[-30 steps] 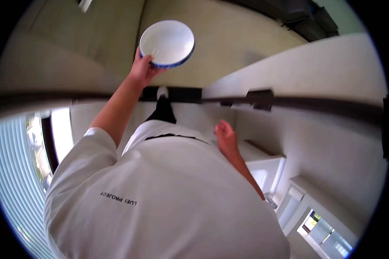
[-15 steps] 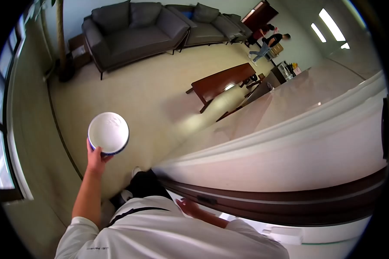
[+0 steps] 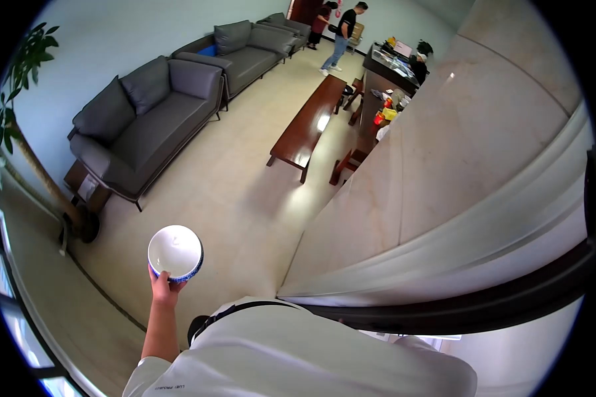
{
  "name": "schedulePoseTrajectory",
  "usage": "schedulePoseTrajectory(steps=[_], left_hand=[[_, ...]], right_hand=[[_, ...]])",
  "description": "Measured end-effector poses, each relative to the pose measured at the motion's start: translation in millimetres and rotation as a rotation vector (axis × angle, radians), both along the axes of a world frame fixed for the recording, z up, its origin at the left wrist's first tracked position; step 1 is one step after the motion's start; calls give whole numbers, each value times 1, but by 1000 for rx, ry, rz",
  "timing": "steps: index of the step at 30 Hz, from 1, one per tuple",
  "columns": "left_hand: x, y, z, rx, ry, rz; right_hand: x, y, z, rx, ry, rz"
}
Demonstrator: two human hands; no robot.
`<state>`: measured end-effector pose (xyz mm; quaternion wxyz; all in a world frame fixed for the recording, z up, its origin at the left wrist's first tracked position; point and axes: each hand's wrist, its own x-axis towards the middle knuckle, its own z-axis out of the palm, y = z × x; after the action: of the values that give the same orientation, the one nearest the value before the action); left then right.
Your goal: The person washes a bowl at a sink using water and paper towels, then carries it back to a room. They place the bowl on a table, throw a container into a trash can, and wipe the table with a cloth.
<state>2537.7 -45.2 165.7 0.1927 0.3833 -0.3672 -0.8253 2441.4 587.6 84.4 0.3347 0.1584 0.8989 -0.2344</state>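
Observation:
My left hand [image 3: 165, 289] grips a round bowl [image 3: 175, 252], white inside with a blue pattern on its outer wall. The thumb lies over the near rim and the fingers are under the side. The bowl is held out over the pale floor at lower left, tilted so its inside faces me, and no food shows in it. My right hand is out of sight, behind my white shirt or the door frame at lower right.
A tiled wall [image 3: 377, 198] and dark door frame [image 3: 457, 321] stand close on my right. Ahead are a wooden bench [image 3: 311, 126], grey sofas [image 3: 152, 126], a potted plant [image 3: 46, 172], a cluttered counter [image 3: 391, 66] and a standing person [image 3: 344, 36]. Another person [image 3: 320, 26] is farther back.
My view has turned and lifted, bringing more of the room into sight. The bowl stays in my left hand and appears lower. My right hand has gone from view.

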Motion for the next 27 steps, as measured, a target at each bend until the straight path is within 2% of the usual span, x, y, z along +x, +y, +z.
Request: schedulePoseTrajectory(steps=[3, 7, 8, 9, 11, 12, 13, 15, 18, 20, 21, 22, 24, 26, 27], left_hand=[[-9, -33, -2, 51, 56, -6], [-34, -119, -31, 61, 9, -96], [-43, -133, -36, 82, 13, -116], [-53, -147, -39, 104, 14, -138], [-78, -177, -42, 99, -7, -196], [-90, -193, -40, 102, -17, -217], [-103, -209, -35, 105, 5, -258], [-129, -251, -33, 86, 25, -357], [-164, -293, -16, 66, 25, -480], [-186, -319, -6, 48, 16, -533], [-198, -329, -2, 37, 5, -557], [-211, -337, -1, 52, -17, -536], [-244, -353, -4, 50, -36, -542], [-279, -370, -15, 120, -8, -559], [-297, -374, -17, 112, 30, -580]], right_hand=[[7, -13, 0, -15, 59, -216], [33, -48, 15, -67, 195, -644], [41, -54, 12, -92, 242, -751], [46, -42, -16, -129, 339, -829], [52, -32, -22, -143, 319, -887], [50, -28, -18, -31, 105, -903], [51, -52, 9, -65, 90, -997], [51, -86, 16, -128, 111, -1151], [66, -144, -16, -240, 33, -1338], [80, -225, -27, -249, -108, -1307], [84, -262, -38, -259, -282, -1233], [83, -295, -44, -327, -499, -1114], [80, -361, -57, -368, -622, -881], [78, -392, -116, -296, -613, -415], [77, -393, -141, -307, -602, -78]])
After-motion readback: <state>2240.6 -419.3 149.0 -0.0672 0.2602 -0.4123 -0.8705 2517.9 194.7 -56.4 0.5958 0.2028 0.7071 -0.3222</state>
